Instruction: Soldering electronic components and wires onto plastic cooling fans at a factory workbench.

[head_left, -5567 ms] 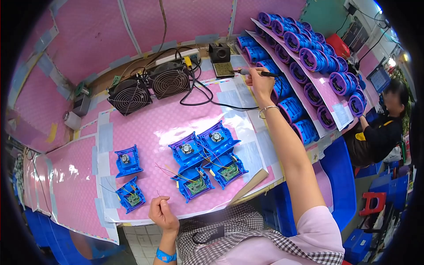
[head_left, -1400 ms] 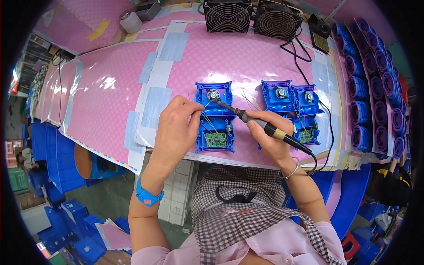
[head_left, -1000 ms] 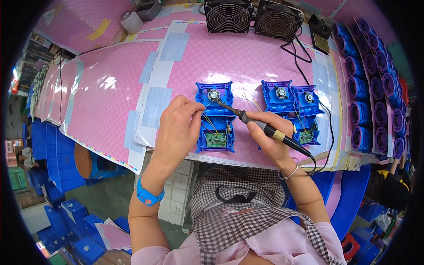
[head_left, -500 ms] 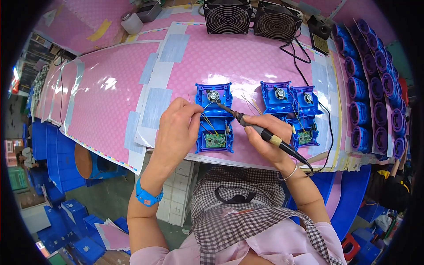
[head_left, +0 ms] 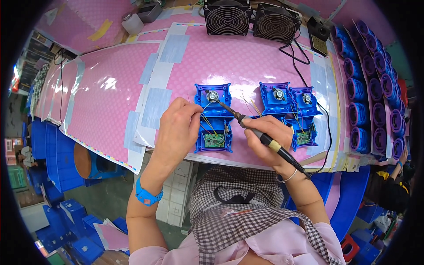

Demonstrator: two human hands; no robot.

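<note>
My left hand (head_left: 174,128) is closed in a pinch on a thin wire (head_left: 206,105) at the left edge of an open blue plastic housing. My right hand (head_left: 271,132) grips a soldering iron (head_left: 288,155) like a pen. Its tip reaches the small round speaker (head_left: 212,96) in the housing's upper half (head_left: 224,110); whether it touches a terminal is too small to tell. In the lower half lies a green circuit board (head_left: 214,140), with thin yellowish wires running up from it. Beside my right hand stand more opened blue housings (head_left: 277,106), also with speakers, wires and a board.
Two black fans (head_left: 227,20) stand at the back, near a soldering iron stand (head_left: 319,33). Rows of blue and purple housings (head_left: 357,90) line the right side. The iron's black cord (head_left: 331,139) loops beside the right housings. A white-lidded jar (head_left: 132,23) sits far left.
My right hand has turned the soldering iron's handle slightly, while its tip stays by the speaker. My left hand keeps its place on the wire.
</note>
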